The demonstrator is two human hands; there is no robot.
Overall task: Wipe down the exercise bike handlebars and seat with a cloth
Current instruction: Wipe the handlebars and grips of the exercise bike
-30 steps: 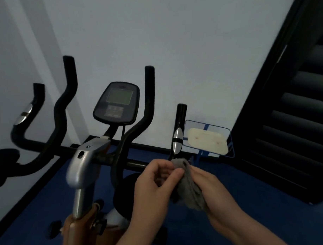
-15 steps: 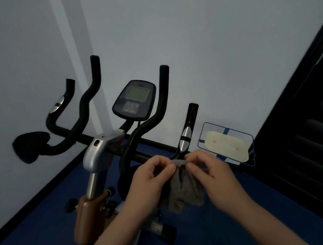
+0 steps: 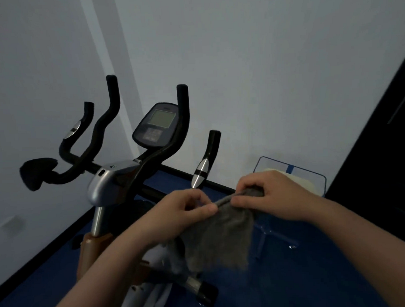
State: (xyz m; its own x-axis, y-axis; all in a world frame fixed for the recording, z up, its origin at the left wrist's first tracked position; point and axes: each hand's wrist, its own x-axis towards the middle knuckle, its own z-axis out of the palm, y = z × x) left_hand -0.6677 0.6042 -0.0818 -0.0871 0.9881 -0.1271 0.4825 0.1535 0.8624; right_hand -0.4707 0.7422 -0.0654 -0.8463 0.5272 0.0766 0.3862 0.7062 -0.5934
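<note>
Spread wider since a second ago: gray cloth [image 3: 220, 230], top edge now stretched between hands | left hand [image 3: 183, 213] pinching one corner, right hand [image 3: 270, 194] gripping the other | nearest handlebar grip [image 3: 207, 161] just beyond, upright, closer to left hand | seat unseen

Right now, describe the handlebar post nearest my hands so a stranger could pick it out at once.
Start at the exercise bike against the pale wall and find its grey console screen. To the right of the console, past the tall curved handlebar, stands a shorter black post, just above the left hand. It alone on this side carries a shiny silver grip band with a black stripe.
</note>
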